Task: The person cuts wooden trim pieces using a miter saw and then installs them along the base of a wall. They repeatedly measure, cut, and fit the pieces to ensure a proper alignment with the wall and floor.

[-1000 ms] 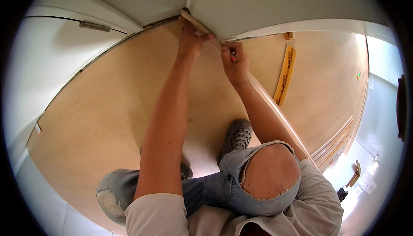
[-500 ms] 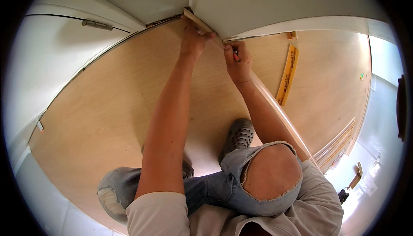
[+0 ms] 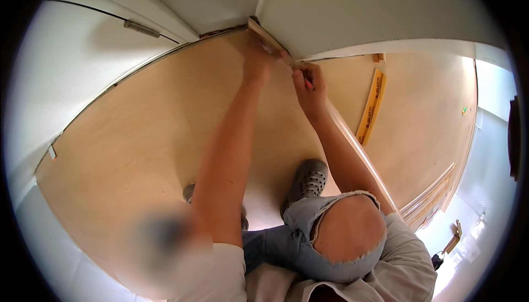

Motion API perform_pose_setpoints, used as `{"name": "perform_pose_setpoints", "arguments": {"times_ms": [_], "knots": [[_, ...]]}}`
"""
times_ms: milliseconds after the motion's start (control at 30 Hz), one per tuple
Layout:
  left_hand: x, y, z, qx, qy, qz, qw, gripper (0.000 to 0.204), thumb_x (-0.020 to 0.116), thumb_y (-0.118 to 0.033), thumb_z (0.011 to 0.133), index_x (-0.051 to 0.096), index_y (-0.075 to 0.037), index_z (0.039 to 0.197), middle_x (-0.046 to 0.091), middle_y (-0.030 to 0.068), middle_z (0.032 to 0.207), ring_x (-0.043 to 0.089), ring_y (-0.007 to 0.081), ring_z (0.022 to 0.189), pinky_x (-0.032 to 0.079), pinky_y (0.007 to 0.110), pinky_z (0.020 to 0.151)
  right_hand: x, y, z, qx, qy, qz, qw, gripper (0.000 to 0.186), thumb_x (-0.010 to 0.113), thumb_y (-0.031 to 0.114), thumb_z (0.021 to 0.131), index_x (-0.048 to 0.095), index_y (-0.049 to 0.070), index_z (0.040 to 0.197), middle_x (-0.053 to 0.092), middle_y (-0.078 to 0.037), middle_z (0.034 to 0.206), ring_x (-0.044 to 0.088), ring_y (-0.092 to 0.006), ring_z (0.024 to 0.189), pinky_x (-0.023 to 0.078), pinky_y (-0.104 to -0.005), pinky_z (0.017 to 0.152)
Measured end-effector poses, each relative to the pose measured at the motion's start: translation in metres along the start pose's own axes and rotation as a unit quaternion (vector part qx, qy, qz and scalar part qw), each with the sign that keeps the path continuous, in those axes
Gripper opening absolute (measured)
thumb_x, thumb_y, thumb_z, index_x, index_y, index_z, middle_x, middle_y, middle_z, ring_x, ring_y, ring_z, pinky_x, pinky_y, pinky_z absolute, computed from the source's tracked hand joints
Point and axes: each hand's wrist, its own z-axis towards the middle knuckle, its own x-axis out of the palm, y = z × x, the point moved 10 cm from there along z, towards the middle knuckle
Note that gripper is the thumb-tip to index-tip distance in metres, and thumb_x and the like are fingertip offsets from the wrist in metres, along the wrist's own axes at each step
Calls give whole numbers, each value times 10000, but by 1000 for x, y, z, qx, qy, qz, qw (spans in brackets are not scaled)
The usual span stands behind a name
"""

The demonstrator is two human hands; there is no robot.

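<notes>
A long, pale wooden trim strip (image 3: 348,132) runs from the far corner back toward me, passing beside my right forearm. My left hand (image 3: 258,62) is against the strip near its far end, close to the corner; its fingers are smeared by motion, so their grip does not show. Just right of it, my right hand (image 3: 312,88) is closed, knuckles up, beside the strip where a white panel (image 3: 380,10) ends. A slim red pencil-like thing (image 3: 308,84) pokes out of that hand; most of it is hidden by the fingers.
White cabinet doors (image 3: 110,43) with a metal hinge (image 3: 141,29) line the left. A yellow printed strip (image 3: 372,106) lies on the wood-look floor (image 3: 149,120). Several thin strips (image 3: 427,194) lie at the right. My grey perforated shoe (image 3: 308,181) is below my hands.
The whole view has shifted, so the scene sits slightly lower and farther right. My left hand has become blurred; my right hand stays closed beside the strip. A blurred patch covers the lower left.
</notes>
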Motion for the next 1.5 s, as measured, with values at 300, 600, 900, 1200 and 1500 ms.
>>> {"name": "perform_pose_setpoints", "arguments": {"times_ms": [300, 600, 900, 1200, 1500], "knots": [[-18, 49, 3, -56, -17, 65, 996, 350, 415, -363, 1042, 478, -39, 1159, 622, 134, 1078, 618, 284, 978, 498, 456, 848, 62, 91, 43, -157, 29, -57, 986, 176, 659, 151, 961, 605, 50, 1095, 687, -146, 908, 671, -325, 842, 538, -411, 737], [-40, 66, 9, 69, -48, 260, 962, 384, 494, -433, 1007, 516, -55, 1070, 690, 144, 1057, 662, 340, 979, 510, 469, 816, 94, 73, 54, -54, -7, -86, 995, 199, 602, 180, 975, 546, 41, 1106, 680, -197, 892, 671, -409, 827, 530, -509, 725], [-31, 63, 6, -24, -70, 42, 996, 369, 548, -413, 986, 517, -51, 1046, 698, 167, 1090, 671, 355, 1001, 512, 478, 810, 91, 70, 58, -40, -17, -125, 991, 179, 583, 168, 984, 520, 40, 1093, 674, -212, 888, 664, -431, 817, 533, -527, 703], [-32, 44, -1, -39, -57, 33, 997, 333, 473, -389, 1026, 509, -59, 1046, 690, 170, 1099, 661, 352, 1011, 506, 474, 819, 90, 69, 57, -51, -22, -119, 991, 174, 596, 171, 978, 551, 36, 1078, 680, -204, 881, 661, -424, 808, 524, -519, 716], [-23, 24, -3, -18, -46, 65, 997, 388, 580, -414, 960, 515, -50, 1079, 692, 163, 1094, 666, 353, 1014, 514, 449, 821, 84, 60, 59, -28, 11, -71, 997, 181, 613, 159, 982, 571, 34, 1106, 711, -173, 911, 686, -374, 848, 541, -439, 756]]}}
